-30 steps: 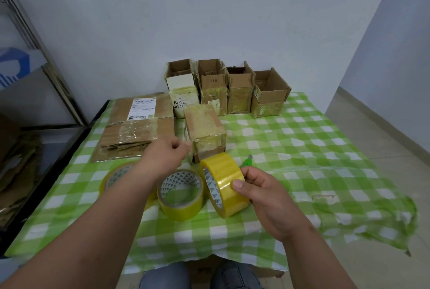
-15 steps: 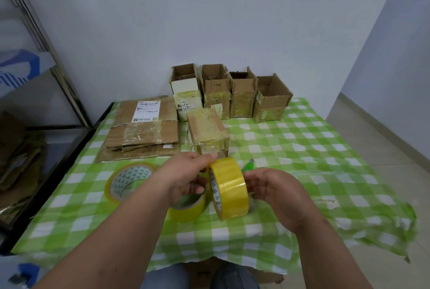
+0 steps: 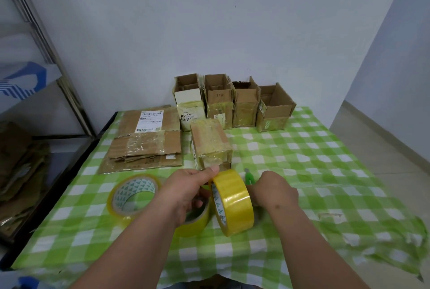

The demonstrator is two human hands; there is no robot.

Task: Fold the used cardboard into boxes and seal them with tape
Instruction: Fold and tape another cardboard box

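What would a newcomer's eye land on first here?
The yellow tape roll, held upright on edge at front centre between the left hand and right hand. Next, the row of four open boxes against the back wall, with a taped box in front of them and flat cardboard to its left.

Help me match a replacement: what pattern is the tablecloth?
Green-and-white checks on the tablecloth, clearest in the head view.
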